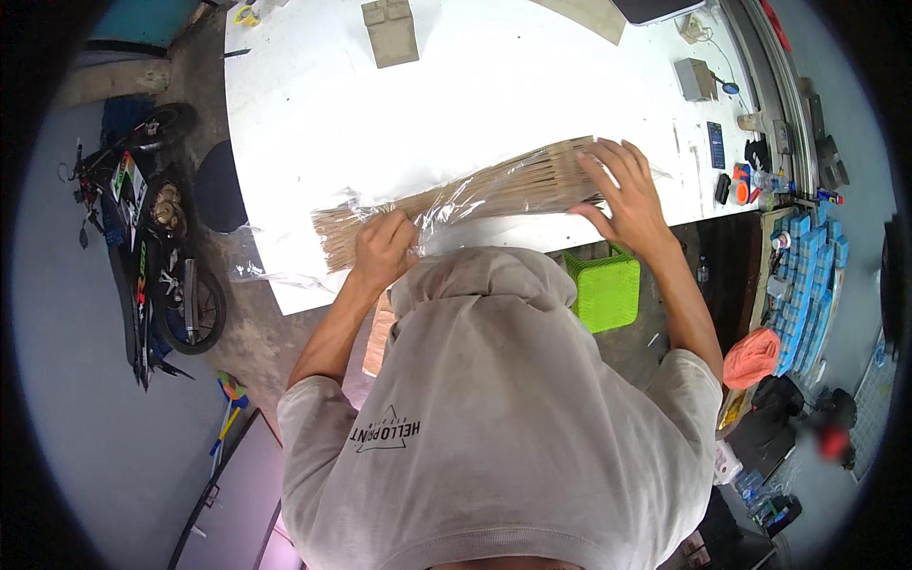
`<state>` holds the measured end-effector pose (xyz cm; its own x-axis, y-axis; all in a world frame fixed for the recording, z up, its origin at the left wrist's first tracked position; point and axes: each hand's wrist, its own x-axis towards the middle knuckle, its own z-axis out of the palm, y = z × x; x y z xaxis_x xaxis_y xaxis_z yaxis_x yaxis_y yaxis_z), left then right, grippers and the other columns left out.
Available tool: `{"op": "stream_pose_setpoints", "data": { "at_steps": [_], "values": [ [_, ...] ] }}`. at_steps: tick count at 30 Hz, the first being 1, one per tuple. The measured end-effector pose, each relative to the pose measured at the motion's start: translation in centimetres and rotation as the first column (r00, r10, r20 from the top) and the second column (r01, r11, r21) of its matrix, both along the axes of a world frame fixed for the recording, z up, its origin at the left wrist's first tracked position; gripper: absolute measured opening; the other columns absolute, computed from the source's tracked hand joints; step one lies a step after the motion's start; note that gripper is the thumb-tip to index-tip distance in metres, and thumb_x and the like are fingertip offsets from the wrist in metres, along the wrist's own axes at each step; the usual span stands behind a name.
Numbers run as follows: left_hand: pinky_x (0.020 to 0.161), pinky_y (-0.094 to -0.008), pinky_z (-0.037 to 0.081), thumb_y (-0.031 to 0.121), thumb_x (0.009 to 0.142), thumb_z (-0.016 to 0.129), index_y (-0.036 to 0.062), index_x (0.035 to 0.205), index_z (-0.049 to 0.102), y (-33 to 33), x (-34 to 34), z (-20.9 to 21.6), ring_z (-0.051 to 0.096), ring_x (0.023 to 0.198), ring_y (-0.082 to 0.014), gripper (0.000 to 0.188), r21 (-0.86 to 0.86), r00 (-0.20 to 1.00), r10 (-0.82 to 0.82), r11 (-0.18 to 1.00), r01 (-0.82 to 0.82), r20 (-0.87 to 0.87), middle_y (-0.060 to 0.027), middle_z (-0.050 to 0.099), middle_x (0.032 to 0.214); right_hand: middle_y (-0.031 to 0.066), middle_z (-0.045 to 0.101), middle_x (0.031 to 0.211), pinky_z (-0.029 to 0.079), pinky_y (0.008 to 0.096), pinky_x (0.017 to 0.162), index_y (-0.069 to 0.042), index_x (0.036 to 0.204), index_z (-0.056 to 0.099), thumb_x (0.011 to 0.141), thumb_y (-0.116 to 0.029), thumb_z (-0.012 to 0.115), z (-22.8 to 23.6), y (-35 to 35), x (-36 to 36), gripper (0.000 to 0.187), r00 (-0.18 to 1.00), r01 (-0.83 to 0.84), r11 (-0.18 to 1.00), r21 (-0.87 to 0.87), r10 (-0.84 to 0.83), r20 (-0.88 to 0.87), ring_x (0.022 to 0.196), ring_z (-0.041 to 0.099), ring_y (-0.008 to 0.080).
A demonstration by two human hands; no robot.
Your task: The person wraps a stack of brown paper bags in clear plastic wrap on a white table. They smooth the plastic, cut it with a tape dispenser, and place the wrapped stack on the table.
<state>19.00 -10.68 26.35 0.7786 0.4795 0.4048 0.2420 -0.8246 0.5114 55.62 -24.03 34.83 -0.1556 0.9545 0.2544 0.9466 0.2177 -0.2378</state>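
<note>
A long row of thin brown cardboard pieces (513, 180), packed side by side, lies slantwise along the near edge of the white table. Clear plastic film (446, 211) covers much of it and shines with reflections. At the row's left part my left hand (385, 245) is closed, its fingers bunched on the clear plastic film. My right hand (625, 195) rests around the right end of the row, fingers spread and thumb apart from them. Loose film trails off the table's left corner.
On the white table (332, 114) stand a brown box (390, 36) at the back and a grey box (696, 80) at the right, near a phone (715, 144). A green basket (608, 293) sits below the near edge. A motorbike (142, 247) is at the left.
</note>
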Motion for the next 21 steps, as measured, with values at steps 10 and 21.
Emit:
{"op": "stream_pose_setpoints", "data": {
  "at_steps": [10, 21],
  "values": [
    [0.056, -0.0415, 0.051, -0.007, 0.064, 0.066, 0.0029, 0.086, 0.060, 0.0, 0.0, 0.6, 0.063, 0.064, -0.0335, 0.025, -0.189, 0.994, 0.092, 0.977, -0.102, -0.059, -0.0119, 0.062, 0.082, 0.0174, 0.069, 0.111, 0.052, 0.0504, 0.098, 0.000, 0.098, 0.061, 0.086, 0.000, 0.065, -6.7, 2.7, -0.1, 0.012, 0.931, -0.032, 0.993, 0.117, 0.072, -0.358, 0.106, 0.065, 0.0377],
    [0.062, -0.0424, 0.055, 0.003, 0.072, 0.072, 0.0003, 0.102, 0.071, -0.3, 0.0, 4.4, 0.066, 0.073, -0.0324, 0.030, -0.221, 0.896, 0.234, 0.917, -0.332, -0.376, -0.0118, 0.063, 0.089, 0.0163, 0.072, 0.097, 0.055, 0.0423, 0.083, 0.000, 0.097, 0.062, 0.091, 0.004, 0.061, -8.3, 2.9, -1.0, 0.008, 0.868, 0.118, 0.988, 0.103, -0.053, -0.495, 0.094, 0.070, 0.0352]
  ]
}}
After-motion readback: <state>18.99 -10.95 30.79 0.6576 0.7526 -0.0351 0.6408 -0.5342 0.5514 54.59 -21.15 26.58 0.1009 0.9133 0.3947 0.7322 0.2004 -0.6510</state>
